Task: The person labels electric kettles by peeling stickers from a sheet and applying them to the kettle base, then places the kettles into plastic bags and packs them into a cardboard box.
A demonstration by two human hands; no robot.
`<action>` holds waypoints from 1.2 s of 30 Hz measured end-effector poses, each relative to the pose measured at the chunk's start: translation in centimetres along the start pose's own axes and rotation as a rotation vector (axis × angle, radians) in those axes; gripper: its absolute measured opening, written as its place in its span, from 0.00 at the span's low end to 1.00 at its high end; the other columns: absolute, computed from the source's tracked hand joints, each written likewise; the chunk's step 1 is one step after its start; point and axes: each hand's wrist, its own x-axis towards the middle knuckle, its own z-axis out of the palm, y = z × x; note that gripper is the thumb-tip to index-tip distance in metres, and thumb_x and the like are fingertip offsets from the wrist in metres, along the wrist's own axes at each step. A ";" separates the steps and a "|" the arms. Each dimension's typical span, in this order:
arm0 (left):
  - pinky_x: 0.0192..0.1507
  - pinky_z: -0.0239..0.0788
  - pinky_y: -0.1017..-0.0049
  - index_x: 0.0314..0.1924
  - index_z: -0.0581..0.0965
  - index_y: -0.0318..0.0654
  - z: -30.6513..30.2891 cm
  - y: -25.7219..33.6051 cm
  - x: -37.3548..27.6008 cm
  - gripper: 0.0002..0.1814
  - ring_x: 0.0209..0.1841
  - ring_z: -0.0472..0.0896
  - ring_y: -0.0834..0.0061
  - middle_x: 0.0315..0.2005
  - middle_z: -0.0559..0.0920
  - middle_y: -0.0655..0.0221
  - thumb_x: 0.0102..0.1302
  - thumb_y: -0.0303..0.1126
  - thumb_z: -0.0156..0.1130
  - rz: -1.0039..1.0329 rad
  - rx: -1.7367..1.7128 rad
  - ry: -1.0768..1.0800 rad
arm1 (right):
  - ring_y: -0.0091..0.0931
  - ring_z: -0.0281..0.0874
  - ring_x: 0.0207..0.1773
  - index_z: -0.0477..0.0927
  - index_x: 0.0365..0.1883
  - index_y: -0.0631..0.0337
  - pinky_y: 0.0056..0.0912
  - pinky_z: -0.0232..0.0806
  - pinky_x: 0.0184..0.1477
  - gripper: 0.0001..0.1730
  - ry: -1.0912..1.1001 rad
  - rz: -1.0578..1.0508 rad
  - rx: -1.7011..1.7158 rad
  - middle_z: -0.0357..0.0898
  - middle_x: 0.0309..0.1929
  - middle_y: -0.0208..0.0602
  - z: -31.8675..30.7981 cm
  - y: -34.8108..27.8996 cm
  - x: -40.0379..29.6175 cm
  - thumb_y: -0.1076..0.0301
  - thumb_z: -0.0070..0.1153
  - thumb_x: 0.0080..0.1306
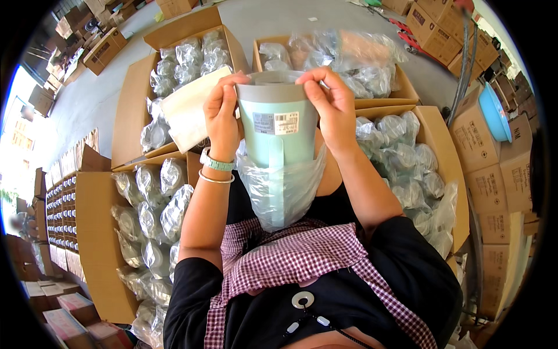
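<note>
A mint-green plastic pitcher with a grey rim is held upright in front of my chest. It bears a printed label with a barcode, and a handle-like strip runs down the side facing me. My left hand pinches the rim on the left, between thumb and fingers. On the opposite side, my right hand grips the same rim. A thin clear plastic bag surrounds the pitcher's lower part, its mouth sagging below the label. The pitcher's base is veiled by the bag.
Open cartons with bagged items stand at the left, upper left, upper right and right. A cream sheet lies across the upper-left carton. A blue basin rests by stacked boxes.
</note>
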 end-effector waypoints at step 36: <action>0.57 0.78 0.50 0.63 0.72 0.26 -7.4 11.5 -13.8 0.29 0.54 0.83 0.53 0.56 0.82 0.51 0.72 0.43 0.58 0.099 0.769 0.906 | 0.29 0.84 0.46 0.74 0.65 0.67 0.28 0.76 0.47 0.46 -0.622 1.270 0.702 0.83 0.55 0.44 1.2 2.8 -19.7 0.29 0.38 0.75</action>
